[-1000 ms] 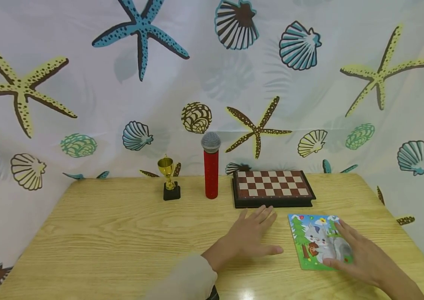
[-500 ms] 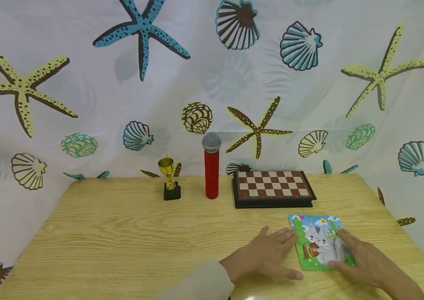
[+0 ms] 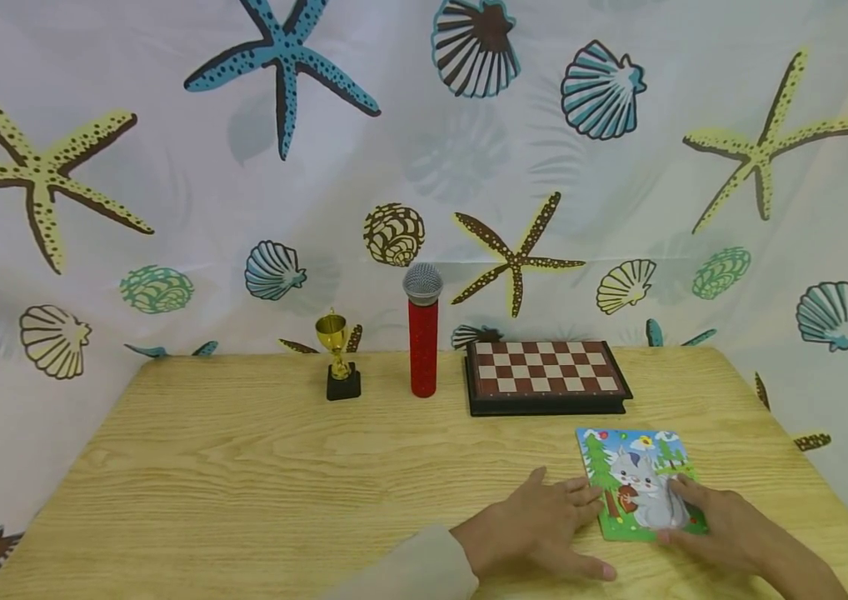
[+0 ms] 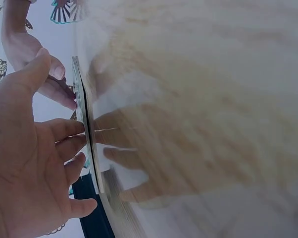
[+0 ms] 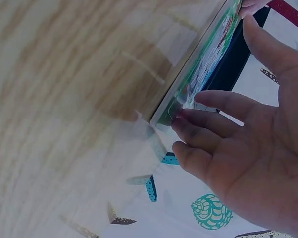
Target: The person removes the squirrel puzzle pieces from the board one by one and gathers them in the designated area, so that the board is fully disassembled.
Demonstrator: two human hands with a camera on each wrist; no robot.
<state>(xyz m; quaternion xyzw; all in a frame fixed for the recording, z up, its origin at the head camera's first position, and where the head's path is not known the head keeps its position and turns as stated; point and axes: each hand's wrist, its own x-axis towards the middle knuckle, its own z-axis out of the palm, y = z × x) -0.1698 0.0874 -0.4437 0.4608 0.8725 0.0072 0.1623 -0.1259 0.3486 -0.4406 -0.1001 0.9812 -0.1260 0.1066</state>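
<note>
A flat square picture board (image 3: 637, 475), printed with a grey squirrel holding an acorn, lies on the wooden table. My left hand (image 3: 544, 517) is at its left edge, fingers extended and thumb spread away; in the left wrist view the fingertips meet the edge of the board (image 4: 84, 119). On the opposite side, my right hand (image 3: 727, 529) reaches over the lower right part of the board. The right wrist view has its slightly bent fingers touching the board (image 5: 213, 54), with the thumb apart. The board's lower right corner is partly covered by that hand.
Behind the board sits a chessboard box (image 3: 547, 379) with a checkered top. A red microphone (image 3: 423, 342) stands upright left of it, then a small gold trophy cup (image 3: 337, 354) on a black base. A curtain (image 3: 364, 167) with sea-shell prints hangs behind the table (image 3: 244, 475).
My left hand has moved right and nearer to me, from in front of the chessboard box to the board's left edge. My right hand has shifted slightly toward me. The board looks unmoved.
</note>
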